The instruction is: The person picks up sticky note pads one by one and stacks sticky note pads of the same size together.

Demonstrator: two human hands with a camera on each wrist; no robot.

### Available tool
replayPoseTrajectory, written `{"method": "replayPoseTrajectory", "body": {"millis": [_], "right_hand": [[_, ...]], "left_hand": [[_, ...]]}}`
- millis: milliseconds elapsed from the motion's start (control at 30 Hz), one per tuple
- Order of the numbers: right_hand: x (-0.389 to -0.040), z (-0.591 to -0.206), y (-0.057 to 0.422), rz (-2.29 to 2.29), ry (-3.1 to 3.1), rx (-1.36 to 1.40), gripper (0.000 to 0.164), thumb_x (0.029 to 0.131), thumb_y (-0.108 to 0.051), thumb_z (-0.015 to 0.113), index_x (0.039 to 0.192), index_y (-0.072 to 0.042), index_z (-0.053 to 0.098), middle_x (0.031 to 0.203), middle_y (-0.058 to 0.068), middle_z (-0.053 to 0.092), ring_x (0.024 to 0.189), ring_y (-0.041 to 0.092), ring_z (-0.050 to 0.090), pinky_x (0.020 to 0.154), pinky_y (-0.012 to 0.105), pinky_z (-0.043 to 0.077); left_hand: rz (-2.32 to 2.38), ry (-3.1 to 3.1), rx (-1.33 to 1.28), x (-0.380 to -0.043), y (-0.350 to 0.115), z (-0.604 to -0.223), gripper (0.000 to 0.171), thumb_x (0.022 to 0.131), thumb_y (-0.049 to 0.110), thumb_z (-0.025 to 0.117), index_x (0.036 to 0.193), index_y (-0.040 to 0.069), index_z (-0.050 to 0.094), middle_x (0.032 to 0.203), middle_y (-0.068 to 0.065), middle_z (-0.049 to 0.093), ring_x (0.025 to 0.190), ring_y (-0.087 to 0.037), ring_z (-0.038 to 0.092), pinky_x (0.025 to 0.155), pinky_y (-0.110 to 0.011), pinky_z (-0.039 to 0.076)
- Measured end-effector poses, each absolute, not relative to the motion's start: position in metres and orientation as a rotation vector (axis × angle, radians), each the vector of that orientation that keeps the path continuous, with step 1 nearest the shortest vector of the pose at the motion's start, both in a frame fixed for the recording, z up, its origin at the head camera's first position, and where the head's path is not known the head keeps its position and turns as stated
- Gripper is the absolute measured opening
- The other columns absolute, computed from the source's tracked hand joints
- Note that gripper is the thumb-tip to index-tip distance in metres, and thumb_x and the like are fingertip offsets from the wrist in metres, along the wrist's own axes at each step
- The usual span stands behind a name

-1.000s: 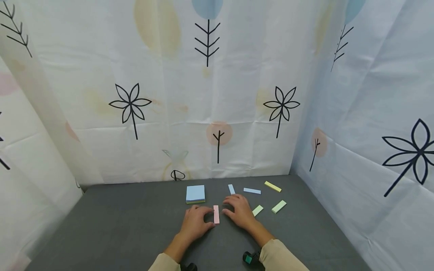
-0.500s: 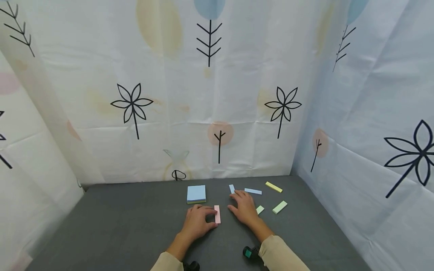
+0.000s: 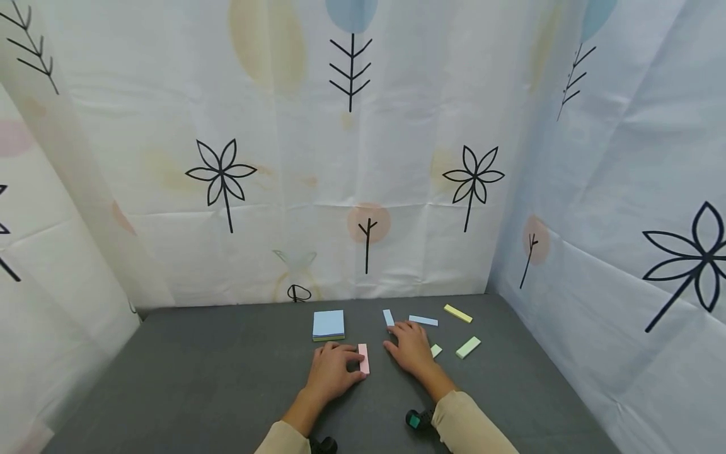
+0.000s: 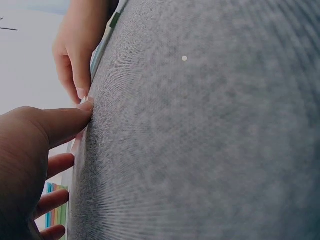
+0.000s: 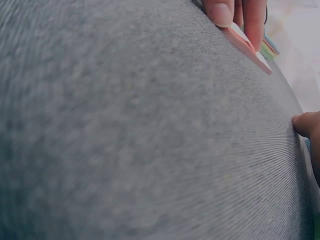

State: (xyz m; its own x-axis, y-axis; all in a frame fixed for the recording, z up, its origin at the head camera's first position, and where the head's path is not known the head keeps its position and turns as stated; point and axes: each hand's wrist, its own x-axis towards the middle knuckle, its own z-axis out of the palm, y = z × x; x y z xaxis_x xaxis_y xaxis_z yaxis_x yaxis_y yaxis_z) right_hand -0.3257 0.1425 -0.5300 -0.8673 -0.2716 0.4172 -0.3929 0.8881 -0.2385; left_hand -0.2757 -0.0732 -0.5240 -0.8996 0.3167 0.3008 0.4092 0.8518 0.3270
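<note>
My left hand (image 3: 330, 373) holds a narrow pink sticky-note pad (image 3: 364, 362) on the grey table, thumb at its near end and index finger over its left side. In the right wrist view the pink pad (image 5: 247, 49) lies under that thumb and finger. To the right, my right hand (image 3: 413, 348) rests with fingers loosely bent and fingertips close to a small light blue strip (image 3: 388, 316). Its thumb (image 5: 301, 124) is down at the tabletop. Partly hidden behind this hand is a pale green strip (image 3: 436, 350).
A square sticky-note stack (image 3: 328, 324), blue on top, sits behind my left hand. Toward the back right lie a blue strip (image 3: 424, 320), a yellow strip (image 3: 458, 313) and a thicker pale green strip (image 3: 468, 347). White patterned curtains (image 3: 283, 239) border the table (image 3: 215, 372).
My right hand has moved right, away from the pink pad. The left thumb and index finger now overlap the pad more. The camera view has shifted slightly.
</note>
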Motion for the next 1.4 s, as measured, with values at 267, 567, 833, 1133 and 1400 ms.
{"method": "replayPoseTrajectory", "body": {"millis": [267, 567, 833, 1133, 1400], "right_hand": [[-0.319, -0.529, 0.142, 0.219, -2.590, 0.579, 0.028, 0.087, -0.029, 0.072, 0.109, -0.012, 0.075, 0.103, 0.005, 0.066, 0.101, 0.030, 0.054, 0.091, 0.051, 0.039], [-0.312, -0.531, 0.138, 0.225, -2.572, 0.592, 0.025, 0.084, -0.028, 0.075, 0.103, -0.013, 0.075, 0.093, 0.004, 0.060, 0.089, 0.025, 0.051, 0.080, 0.046, 0.041], [-0.319, -0.531, 0.148, 0.437, -2.552, 0.696, 0.027, 0.081, -0.024, 0.078, 0.104, -0.011, 0.073, 0.109, 0.008, 0.065, 0.103, 0.031, 0.055, 0.088, 0.053, 0.041], [-0.331, -0.527, 0.156, 0.456, -2.514, 0.852, 0.021, 0.082, -0.019, 0.078, 0.099, -0.010, 0.072, 0.106, 0.006, 0.069, 0.105, 0.027, 0.060, 0.093, 0.052, 0.041], [-0.338, -0.527, 0.157, 0.247, -2.402, 0.958, 0.013, 0.082, -0.017, 0.077, 0.092, -0.013, 0.071, 0.095, 0.000, 0.070, 0.094, 0.020, 0.063, 0.088, 0.044, 0.046]], "left_hand": [[-0.549, -2.796, -0.552, -0.276, -0.074, -0.528, 0.034, 0.077, 0.045, 0.078, 0.107, 0.028, 0.077, 0.120, 0.002, 0.066, 0.110, -0.028, 0.054, 0.087, -0.052, 0.038], [-0.517, -2.827, -0.516, -0.275, -0.073, -0.525, 0.033, 0.076, 0.046, 0.079, 0.105, 0.030, 0.077, 0.119, 0.004, 0.067, 0.109, -0.027, 0.054, 0.086, -0.053, 0.038], [-0.516, -2.840, -0.499, -0.273, -0.070, -0.518, 0.032, 0.074, 0.043, 0.080, 0.102, 0.027, 0.078, 0.116, 0.005, 0.068, 0.105, -0.027, 0.055, 0.084, -0.051, 0.039], [-0.510, -2.853, -0.486, -0.274, -0.069, -0.519, 0.032, 0.074, 0.042, 0.080, 0.102, 0.027, 0.078, 0.118, 0.006, 0.068, 0.106, -0.027, 0.054, 0.084, -0.051, 0.039], [-0.525, -2.837, -0.487, -0.275, -0.069, -0.520, 0.031, 0.074, 0.040, 0.081, 0.102, 0.028, 0.078, 0.117, 0.006, 0.068, 0.106, -0.026, 0.055, 0.085, -0.052, 0.038]]}}
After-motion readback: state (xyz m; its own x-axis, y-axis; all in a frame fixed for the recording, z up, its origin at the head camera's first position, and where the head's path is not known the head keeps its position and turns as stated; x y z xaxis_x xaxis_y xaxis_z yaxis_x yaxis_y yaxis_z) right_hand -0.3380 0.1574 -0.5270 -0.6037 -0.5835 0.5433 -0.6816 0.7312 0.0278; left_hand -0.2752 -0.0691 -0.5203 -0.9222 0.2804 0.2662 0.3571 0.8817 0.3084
